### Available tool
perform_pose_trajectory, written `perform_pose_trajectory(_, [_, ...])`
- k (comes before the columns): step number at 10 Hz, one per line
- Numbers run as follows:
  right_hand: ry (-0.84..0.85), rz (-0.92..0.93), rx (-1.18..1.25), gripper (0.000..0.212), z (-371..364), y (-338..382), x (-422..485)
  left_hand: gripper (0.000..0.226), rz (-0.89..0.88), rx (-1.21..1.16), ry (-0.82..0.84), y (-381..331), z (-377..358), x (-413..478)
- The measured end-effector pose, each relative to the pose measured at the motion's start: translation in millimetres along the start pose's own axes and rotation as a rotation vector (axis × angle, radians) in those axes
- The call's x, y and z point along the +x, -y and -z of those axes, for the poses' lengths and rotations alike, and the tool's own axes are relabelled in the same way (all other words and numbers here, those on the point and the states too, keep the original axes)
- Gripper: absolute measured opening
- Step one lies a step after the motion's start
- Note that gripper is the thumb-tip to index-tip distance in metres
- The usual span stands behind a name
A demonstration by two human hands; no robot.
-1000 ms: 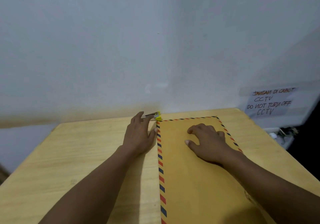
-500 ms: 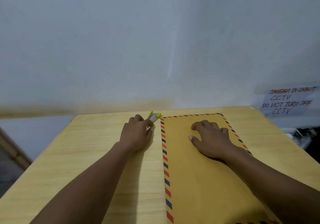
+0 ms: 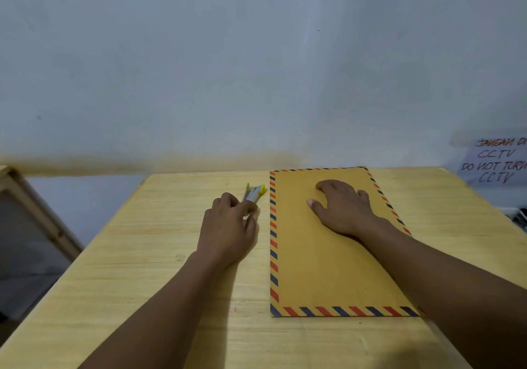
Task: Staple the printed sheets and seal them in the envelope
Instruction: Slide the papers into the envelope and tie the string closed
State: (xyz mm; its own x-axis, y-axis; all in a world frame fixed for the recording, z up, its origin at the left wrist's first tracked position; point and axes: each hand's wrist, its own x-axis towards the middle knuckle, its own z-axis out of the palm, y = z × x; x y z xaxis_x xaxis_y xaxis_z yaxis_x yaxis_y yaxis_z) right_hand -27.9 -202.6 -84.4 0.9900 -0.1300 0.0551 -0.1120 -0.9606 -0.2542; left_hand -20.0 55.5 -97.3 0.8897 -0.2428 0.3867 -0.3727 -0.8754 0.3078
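On the table (image 3: 142, 254), our left hand (image 3: 228, 226) now grips the stapler (image 3: 254, 192), clear of the envelope (image 3: 328, 268); right hand (image 3: 342, 209) lies flat on it. Stapling looks done.

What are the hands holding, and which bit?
The left hand pinches the small yellow-and-silver stapler by its near end. The right hand lies flat on the brown paper envelope.

The left hand (image 3: 228, 231) curls over the near end of the stapler (image 3: 254, 192), and only its yellow-tipped far end shows. The right hand (image 3: 342, 209) and its forearm hide part of the envelope (image 3: 322, 268), including its near right corner; its contents cannot be seen. Far right of the right hand, a handwritten note (image 3: 496, 160) is cut by the edge, and the dark clutter (image 3: 520, 219) below it is too blurred to identify. Left of the left hand, a wooden frame (image 3: 34, 206) is cropped.
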Motion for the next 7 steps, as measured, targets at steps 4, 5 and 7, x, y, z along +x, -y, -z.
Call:
perform_pose_trajectory(4, [-0.067,-0.009,-0.043,0.060,-12,1,4,0.026,-0.033,0.000,-0.016,1,-1,-1])
perform_pose_trajectory(5, [-0.037,-0.003,-0.015,0.060,-8,2,3,0.025,-0.031,-0.023,-0.002,-1,4,-8])
perform_pose_trajectory(7, [-0.023,0.023,0.042,0.061,10,8,-21,0.033,-0.063,-0.057,0.106,-9,23,-38])
